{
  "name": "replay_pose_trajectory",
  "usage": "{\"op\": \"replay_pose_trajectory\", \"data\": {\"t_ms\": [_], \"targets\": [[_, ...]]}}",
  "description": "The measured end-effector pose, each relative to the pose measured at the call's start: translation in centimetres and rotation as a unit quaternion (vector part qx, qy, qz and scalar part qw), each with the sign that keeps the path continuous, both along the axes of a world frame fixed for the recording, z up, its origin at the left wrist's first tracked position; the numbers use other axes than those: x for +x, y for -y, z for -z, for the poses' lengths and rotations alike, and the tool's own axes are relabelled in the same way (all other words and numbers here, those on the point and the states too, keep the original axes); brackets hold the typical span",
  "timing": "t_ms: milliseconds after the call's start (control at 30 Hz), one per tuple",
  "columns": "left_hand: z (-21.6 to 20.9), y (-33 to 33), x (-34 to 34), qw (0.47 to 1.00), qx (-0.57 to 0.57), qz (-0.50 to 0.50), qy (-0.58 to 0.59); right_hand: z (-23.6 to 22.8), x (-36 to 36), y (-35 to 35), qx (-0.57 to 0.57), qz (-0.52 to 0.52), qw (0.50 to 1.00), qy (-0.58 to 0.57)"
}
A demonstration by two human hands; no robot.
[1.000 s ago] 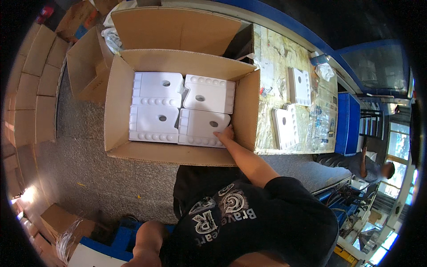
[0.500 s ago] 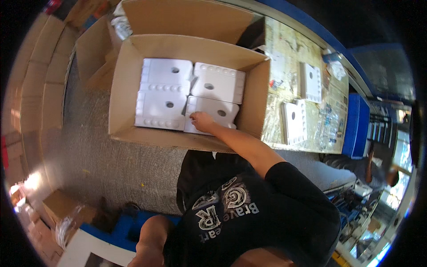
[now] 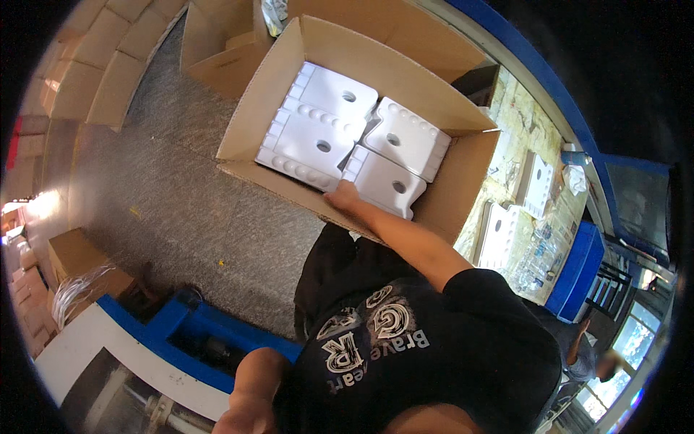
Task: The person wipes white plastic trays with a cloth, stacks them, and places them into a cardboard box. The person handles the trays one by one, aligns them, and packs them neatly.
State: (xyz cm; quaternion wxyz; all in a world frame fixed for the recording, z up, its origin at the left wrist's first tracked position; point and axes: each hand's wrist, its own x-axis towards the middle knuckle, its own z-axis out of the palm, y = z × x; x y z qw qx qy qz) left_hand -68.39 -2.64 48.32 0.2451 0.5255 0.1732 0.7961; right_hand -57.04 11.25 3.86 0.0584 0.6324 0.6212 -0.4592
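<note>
White plastic paint palettes (image 3: 329,137), each with an oval thumb hole and rows of round wells, lie in several stacks inside an open cardboard box (image 3: 267,108). My right hand (image 3: 343,195) reaches over the box's near wall. It lies against the near left corner of the near right palette (image 3: 383,181), by the gap between the stacks. Its fingers look curled and closed, but their tips are hidden, so I cannot make out what they hold. Of my left arm (image 3: 256,383) only a bent part shows at the lower edge; the left hand is out of sight.
More palettes (image 3: 497,231) lie on a worn table (image 3: 531,286) at the right. Cardboard boxes (image 3: 72,87) are piled at the far left, and an open one (image 3: 224,54) stands behind. A blue and white machine (image 3: 173,362) is at lower left. Another person (image 3: 582,351) is far right.
My view has turned, so the box appears tilted and further right. My right hand has drawn from the palette's left edge down to its near left corner, beside the box wall.
</note>
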Motion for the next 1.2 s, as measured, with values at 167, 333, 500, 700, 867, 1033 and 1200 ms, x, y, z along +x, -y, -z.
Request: {"op": "replay_pose_trajectory", "data": {"t_ms": [167, 333, 500, 700, 867, 1033, 1200], "targets": [[0.3, -1.4, 0.0, 0.998, 0.063, 0.008, -0.03, 2.6, 0.6, 0.7, -0.135, 0.171, 0.959, -0.182], [0.5, -2.6, 0.4, 0.994, 0.09, 0.066, -0.016, 3.4, 3.2, 0.4, -0.171, 0.119, 0.941, -0.267], [0.7, -2.9, 1.0, 0.992, 0.095, 0.082, 0.0, 1.1, 3.4, -0.1, 0.056, -0.168, 0.983, -0.052], [0.0, -2.4, 1.0, 0.995, 0.074, 0.073, -0.006, -1.9, 3.4, -2.4, 0.14, -0.232, 0.953, 0.134], [-0.3, -1.3, 1.5, 0.999, 0.01, 0.034, -0.006, -1.8, 2.5, -4.7, 0.118, -0.356, 0.913, 0.16], [-0.8, -0.8, 1.0, 1.0, 0.003, -0.008, -0.007, -1.5, 2.2, -5.8, 0.115, -0.389, 0.899, 0.163], [-1.0, -0.6, 1.2, 0.998, -0.05, -0.042, -0.009, -1.8, 2.0, -6.8, 0.093, -0.473, 0.858, 0.18]]}}
